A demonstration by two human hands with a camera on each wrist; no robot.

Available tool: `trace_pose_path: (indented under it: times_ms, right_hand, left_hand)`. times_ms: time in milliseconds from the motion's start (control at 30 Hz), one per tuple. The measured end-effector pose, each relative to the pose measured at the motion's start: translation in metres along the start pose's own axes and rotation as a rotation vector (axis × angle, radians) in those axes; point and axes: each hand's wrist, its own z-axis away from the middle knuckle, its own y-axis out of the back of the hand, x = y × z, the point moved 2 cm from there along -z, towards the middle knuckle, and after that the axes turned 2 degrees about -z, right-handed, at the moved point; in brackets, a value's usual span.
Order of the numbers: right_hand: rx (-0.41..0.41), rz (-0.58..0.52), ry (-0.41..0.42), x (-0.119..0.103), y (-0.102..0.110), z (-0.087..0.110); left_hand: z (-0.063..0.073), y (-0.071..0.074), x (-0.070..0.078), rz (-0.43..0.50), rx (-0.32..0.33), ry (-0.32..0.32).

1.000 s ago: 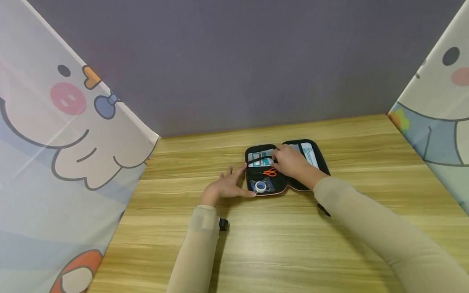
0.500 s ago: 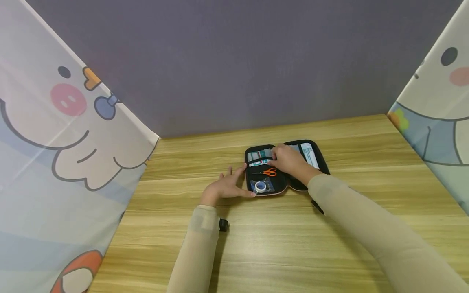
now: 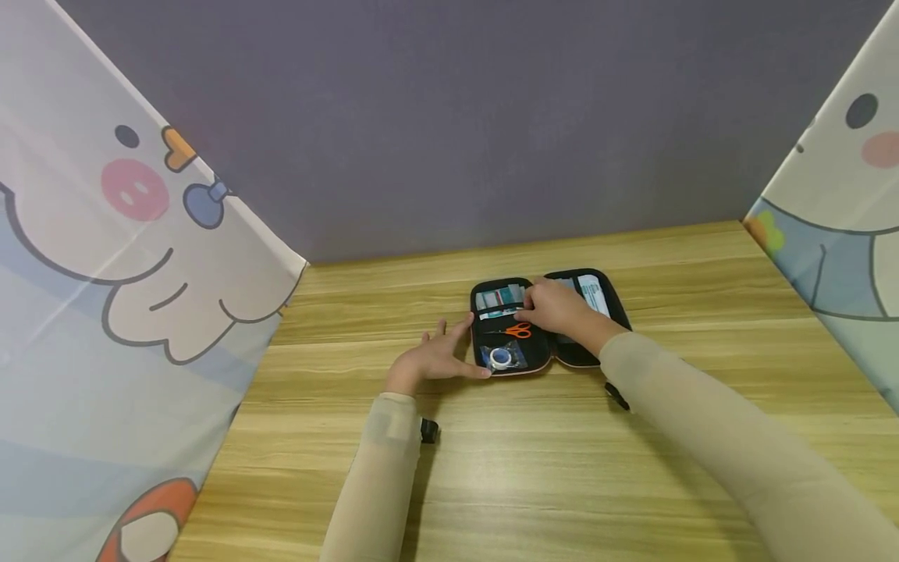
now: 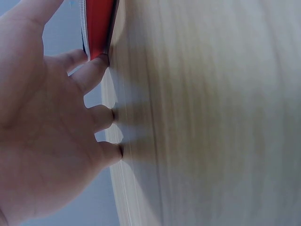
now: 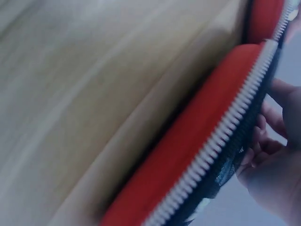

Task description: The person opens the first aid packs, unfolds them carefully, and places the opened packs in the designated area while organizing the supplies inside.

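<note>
A zipped first-aid case [image 3: 535,356] lies unfolded on the table, black inside; the wrist views show its red outer shell [image 5: 197,155] and zipper teeth. My left hand [image 3: 437,357] spreads its thumb and index finger along the case's left edge, touching it. With bent fingers my right hand [image 3: 556,306] pinches the right end of white-and-teal packets [image 3: 499,300] lying under a black elastic strap in the left half. Its fingertips are partly hidden. Orange-handled scissors [image 3: 518,331] lie below the packets, and a bagged roll of white tape [image 3: 500,358] sits lower down.
White packets [image 3: 593,294] sit under a strap in the case's right half, partly covered by my right hand. The wooden table [image 3: 520,468] meets a grey wall panel [image 3: 492,133] behind, with cartoon-print cloths at both sides.
My right hand has made small shifts at the packets. Their lower edge and the strap now sit at a slightly different angle. The left hand has stayed at the case's edge.
</note>
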Motion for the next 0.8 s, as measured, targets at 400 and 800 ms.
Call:
trace_pose_path:
  times_ms: [400,800]
  right_hand:
    - [-0.072,-0.02,0.281,-0.023,-0.004,0.022]
    - [-0.243,-0.086,0.387,-0.027,-0.016,0.027]
  left_hand:
    - [-0.002,0.001,-0.001,-0.012,-0.019,-0.016]
    - [-0.002,0.001,0.0,-0.033,-0.01,0.007]
